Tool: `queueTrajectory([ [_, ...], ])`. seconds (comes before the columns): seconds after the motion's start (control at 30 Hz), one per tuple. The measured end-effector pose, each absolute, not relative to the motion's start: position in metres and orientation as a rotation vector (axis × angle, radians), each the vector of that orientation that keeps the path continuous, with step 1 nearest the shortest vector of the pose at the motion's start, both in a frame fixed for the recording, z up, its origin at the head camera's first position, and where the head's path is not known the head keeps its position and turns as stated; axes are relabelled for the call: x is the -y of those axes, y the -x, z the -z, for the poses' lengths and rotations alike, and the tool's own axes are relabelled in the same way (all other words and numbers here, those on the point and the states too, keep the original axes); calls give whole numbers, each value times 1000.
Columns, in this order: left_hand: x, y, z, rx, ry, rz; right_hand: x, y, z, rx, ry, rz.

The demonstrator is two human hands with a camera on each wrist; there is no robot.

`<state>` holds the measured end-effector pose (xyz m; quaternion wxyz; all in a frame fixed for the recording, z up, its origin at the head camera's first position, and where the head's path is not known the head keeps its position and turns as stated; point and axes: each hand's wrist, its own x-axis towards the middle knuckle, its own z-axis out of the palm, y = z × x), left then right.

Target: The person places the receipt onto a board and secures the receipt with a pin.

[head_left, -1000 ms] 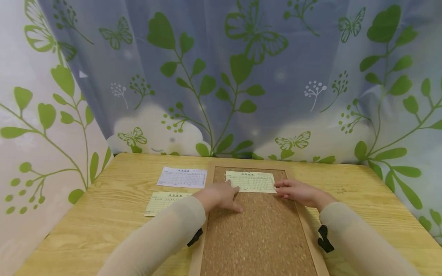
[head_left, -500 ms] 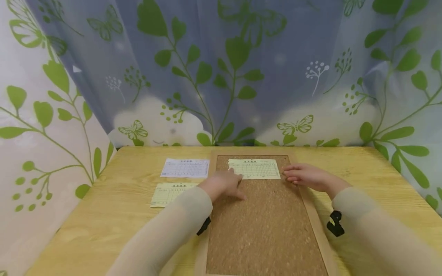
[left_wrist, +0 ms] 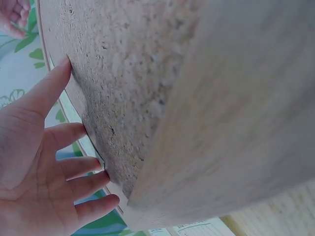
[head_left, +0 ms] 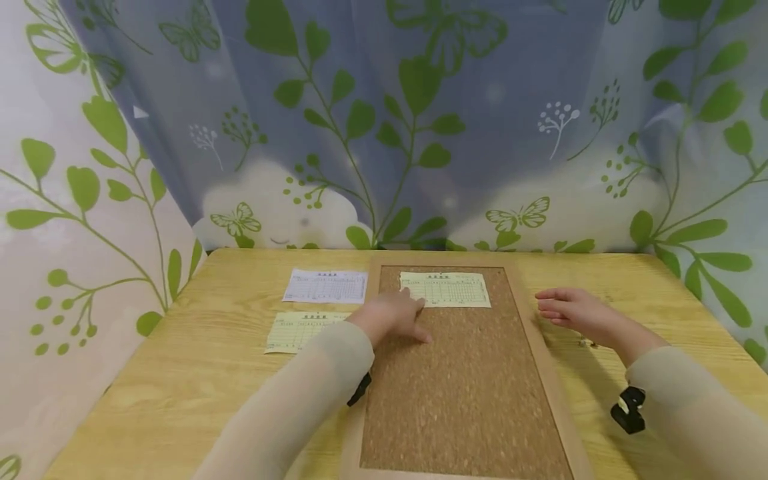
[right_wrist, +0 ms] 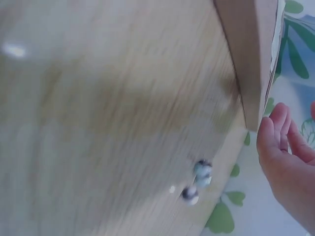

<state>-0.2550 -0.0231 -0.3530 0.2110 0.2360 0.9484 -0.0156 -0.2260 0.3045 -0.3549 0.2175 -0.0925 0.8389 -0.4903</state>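
A pale yellow printed form slip (head_left: 445,291) lies near the top of a wood-framed cork board (head_left: 462,387). My left hand (head_left: 396,317) rests at the slip's lower left corner, with fingers extended and the thumb on the cork. The left wrist view shows the same hand (left_wrist: 54,162) spread, its fingertips along the slip's edge. Off the board's right edge, my right hand (head_left: 576,310) hovers with loosely bent fingers and nothing visible in them. Below it, a few small shiny round pieces (right_wrist: 203,172) lie on the table; their kind is too blurred to tell.
Left of the board, a white form slip (head_left: 324,287) lies above another yellow slip (head_left: 300,331), partly covered by my left sleeve. The wooden table (head_left: 180,373) ends at a leaf-patterned curtain (head_left: 468,167). The board's raised frame (head_left: 543,347) stands beside my right hand.
My right hand has left the slip's right edge and moved right, past the board's frame. The left hand has stayed at the slip. The head view has tilted slightly.
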Motion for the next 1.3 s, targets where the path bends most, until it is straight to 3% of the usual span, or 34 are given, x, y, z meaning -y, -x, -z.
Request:
queueTrajectory([
  [0.6, 25, 258, 356, -2679, -630, -75, -345, 216, 345, -2376, 270, 1309],
  [1.3, 32, 254, 360, -2677, -656, -24, -366, 207, 360, -2449, 278, 1187],
])
